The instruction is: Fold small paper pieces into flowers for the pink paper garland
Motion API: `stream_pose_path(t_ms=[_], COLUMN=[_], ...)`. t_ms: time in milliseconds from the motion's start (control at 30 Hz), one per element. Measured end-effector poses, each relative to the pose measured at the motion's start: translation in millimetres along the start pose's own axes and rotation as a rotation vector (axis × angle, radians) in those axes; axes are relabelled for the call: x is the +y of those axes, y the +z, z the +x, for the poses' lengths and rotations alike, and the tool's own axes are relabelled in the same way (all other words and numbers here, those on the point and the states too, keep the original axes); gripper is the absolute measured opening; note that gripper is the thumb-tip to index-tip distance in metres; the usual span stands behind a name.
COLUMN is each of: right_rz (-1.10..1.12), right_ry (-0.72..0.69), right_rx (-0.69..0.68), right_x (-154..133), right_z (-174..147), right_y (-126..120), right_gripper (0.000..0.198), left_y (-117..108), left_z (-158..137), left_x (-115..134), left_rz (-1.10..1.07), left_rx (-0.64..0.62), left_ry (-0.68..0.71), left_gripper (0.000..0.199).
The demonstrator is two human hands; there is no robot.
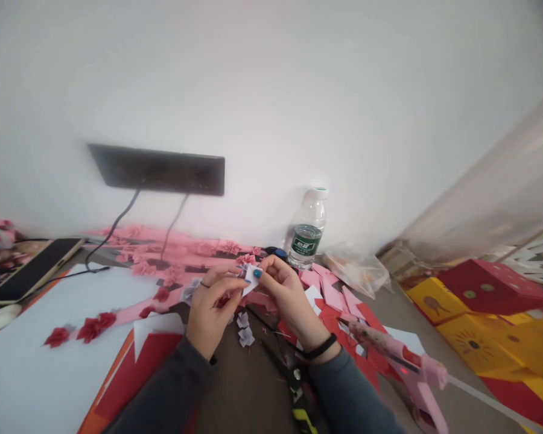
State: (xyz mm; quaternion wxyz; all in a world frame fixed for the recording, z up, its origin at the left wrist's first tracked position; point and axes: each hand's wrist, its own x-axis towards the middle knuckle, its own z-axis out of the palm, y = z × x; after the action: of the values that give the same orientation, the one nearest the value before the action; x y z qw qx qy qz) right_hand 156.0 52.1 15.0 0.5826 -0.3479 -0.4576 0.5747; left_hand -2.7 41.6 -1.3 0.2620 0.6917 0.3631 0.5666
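Between my two hands is a small piece of white paper (250, 278), which looks folded. My left hand (212, 307) pinches its left side, fingers bent around it. On the other side, the thumb and index finger of my right hand (286, 295) press the paper together. Just below lie several small pale paper flowers (244, 330). A pair of scissors (294, 386) with black and yellow-green handles rests under my right wrist. To the right is a pink glue gun (400, 355) with a small red light lit and a glue stick in its back.
A water bottle (306, 232) stands against the wall beside a clear plastic bag (359, 265). Pink strips with paper flowers (172, 274) lie at the back left, near a phone (34, 271). Red paper (138, 367) and a white sheet (27, 374) cover the left; yellow boxes (475, 343) stand right.
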Motion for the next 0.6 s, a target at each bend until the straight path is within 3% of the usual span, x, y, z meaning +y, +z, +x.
stream_pose_path(t_ms=[200, 433, 600], right_rz=[-0.024, -0.008, -0.019], right_ry=[0.007, 0.074, 0.063], right_rx=[-0.022, -0.11, -0.122], right_x=[-3.1, -3.0, -2.9], right_z=[-0.8, -4.2, -4.5], right_y=[2.1, 4.6, 4.9], right_gripper=[0.028, 0.029, 0.03], left_y=[-4.2, 2.5, 4.1], left_z=[1.3, 1.3, -1.2], left_x=[-0.2, -5.9, -8.4], left_rz=[0.014, -0.346, -0.428], left_rx=[-0.035, 0.056, 0.128], left_ry=[0.006, -0.247, -0.424], left_gripper=[0.018, 0.005, 0.006])
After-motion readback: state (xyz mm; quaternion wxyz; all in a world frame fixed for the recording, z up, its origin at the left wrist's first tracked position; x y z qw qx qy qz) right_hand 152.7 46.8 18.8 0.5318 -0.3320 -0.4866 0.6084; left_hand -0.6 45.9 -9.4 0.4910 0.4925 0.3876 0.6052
